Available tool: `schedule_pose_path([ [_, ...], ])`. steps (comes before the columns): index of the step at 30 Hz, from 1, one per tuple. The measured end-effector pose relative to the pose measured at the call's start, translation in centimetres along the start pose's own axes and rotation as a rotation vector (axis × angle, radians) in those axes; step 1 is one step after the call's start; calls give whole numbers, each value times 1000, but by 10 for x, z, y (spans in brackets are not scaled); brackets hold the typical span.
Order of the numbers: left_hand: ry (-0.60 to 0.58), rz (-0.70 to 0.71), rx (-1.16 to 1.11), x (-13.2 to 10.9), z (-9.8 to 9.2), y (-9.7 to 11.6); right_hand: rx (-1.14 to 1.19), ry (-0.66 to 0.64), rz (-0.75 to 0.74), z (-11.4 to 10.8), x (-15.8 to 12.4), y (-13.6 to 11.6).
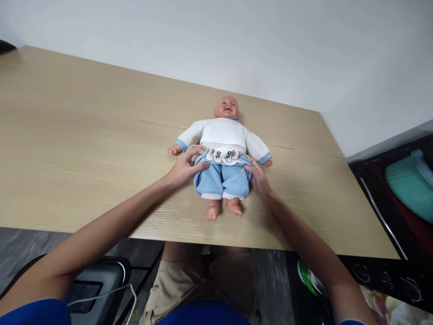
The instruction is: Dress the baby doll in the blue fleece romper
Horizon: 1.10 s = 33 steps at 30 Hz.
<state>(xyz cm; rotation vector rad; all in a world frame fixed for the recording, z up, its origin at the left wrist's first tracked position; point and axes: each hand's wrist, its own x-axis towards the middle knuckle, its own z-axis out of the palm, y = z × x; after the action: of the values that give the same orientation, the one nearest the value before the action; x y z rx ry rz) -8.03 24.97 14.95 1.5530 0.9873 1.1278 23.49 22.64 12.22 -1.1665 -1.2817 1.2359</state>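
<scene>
A baby doll (224, 131) lies on its back on the wooden table, head toward the wall and bare feet toward me. It wears a white top with blue cuffs. Light blue fleece pants (233, 180) cover its legs, with a white printed band bunched at the waist. My left hand (189, 164) pinches the waist of the pants on the left side, thumb in front. On the opposite side, my right hand (257, 177) grips the pants' waist edge, its fingers partly hidden behind the fabric.
The wooden table (101, 158) stands against a pale wall (270, 49). To the right is a black stove-like unit with a teal basin (411, 183) on it. Below the front edge, at left, a grey and black case (98, 289) carries a phone-like device and white cable.
</scene>
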Motion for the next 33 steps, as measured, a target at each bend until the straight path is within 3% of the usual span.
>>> schedule_pose_path([
  [2, 17, -60, 0, -7, -1, -1, -24, -33, 13, -1, -6, 1],
  [5, -63, -167, -74, -12, -2, 2, -70, -73, 21, -4, -11, -2],
  [10, -66, -98, -149, -6, -2, -2, -54, -78, -19, -4, -7, -9],
  [16, -62, -207, -226, 0, -6, -13, -67, -187, 1, -14, -2, -9],
  [19, -74, -179, -202, 0, -10, -9, -76, -206, -1, -17, -7, -11],
  [27, -64, 141, 19, 14, -15, 19, -284, -142, -274, -8, -17, -55],
  [30, -108, 94, 9, 32, -11, 27, -284, -105, -277, -6, 3, -62],
  [33, -107, 8, -65, 50, -9, 23, -206, 0, -209, -5, 28, -51],
])
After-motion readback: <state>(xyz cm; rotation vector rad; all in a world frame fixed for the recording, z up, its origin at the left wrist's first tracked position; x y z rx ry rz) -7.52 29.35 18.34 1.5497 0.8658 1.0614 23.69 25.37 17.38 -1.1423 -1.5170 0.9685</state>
